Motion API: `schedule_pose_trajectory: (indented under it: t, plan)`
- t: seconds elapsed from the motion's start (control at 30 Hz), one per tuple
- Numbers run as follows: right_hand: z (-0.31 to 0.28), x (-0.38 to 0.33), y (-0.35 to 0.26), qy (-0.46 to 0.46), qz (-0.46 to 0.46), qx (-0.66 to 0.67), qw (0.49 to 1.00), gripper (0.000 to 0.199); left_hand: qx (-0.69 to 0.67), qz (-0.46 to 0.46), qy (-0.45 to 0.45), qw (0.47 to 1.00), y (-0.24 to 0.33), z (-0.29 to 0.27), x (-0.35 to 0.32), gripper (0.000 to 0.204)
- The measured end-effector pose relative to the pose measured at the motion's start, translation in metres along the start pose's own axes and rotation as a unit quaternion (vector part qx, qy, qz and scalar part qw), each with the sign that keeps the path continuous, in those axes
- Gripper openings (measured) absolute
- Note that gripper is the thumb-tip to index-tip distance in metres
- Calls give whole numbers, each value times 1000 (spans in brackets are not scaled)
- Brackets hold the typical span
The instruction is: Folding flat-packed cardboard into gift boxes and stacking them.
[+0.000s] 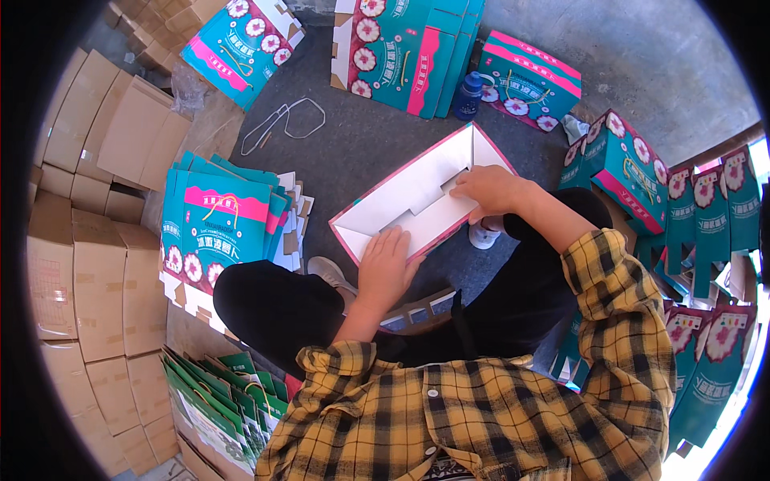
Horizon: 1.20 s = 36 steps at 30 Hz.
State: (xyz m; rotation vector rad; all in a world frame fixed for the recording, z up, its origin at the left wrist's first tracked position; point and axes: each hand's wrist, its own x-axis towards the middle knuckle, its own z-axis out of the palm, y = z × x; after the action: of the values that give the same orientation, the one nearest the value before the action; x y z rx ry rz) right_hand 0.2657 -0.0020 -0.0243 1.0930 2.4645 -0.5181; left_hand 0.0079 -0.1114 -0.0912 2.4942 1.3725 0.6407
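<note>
An unfolded gift box (423,178) lies between my knees, its white inside facing up and its rim edged in pink. Cut flaps meet unevenly along its bottom, with small dark gaps between them. My left hand (386,263) rests at the near left end, fingers stretched flat over the white flap, thumb apart by the near wall. At the right end, my right hand (491,192) reaches over the near wall with bent fingers on the inner flap, gripping the box there. Part of the near wall is hidden by the hands.
Flat teal cartons (212,224) are stacked on the left, beside piled brown boxes (100,280). Green bags (224,393) stand lower left. A blue bottle (468,98), more teal boxes (529,80) and a looped white cord (285,120) lie ahead. Folded cartons (714,208) stand at right.
</note>
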Motion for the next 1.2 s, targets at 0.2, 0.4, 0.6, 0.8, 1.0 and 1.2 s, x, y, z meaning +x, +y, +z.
schedule_pose_trajectory:
  t: [0.2,0.4,0.6,0.8,1.0,1.2]
  plan:
    - [-14,-16,17,138,-12,144,980,43,-29,16,107,994,10,-24,-2,47]
    - [-3,15,94,361,273,303,839,64,-387,-433,235,779,-90,-4,-1,57]
    - [55,56,121,211,359,525,742,71,-677,-502,46,536,-110,33,-18,88]
    - [22,31,84,187,290,663,664,60,-681,-510,9,525,-103,23,-2,70]
    - [-15,10,91,205,80,806,549,53,-711,-422,140,545,-124,13,-9,50]
    - [-9,11,83,275,84,740,609,63,-656,-325,284,619,-119,-16,-3,61]
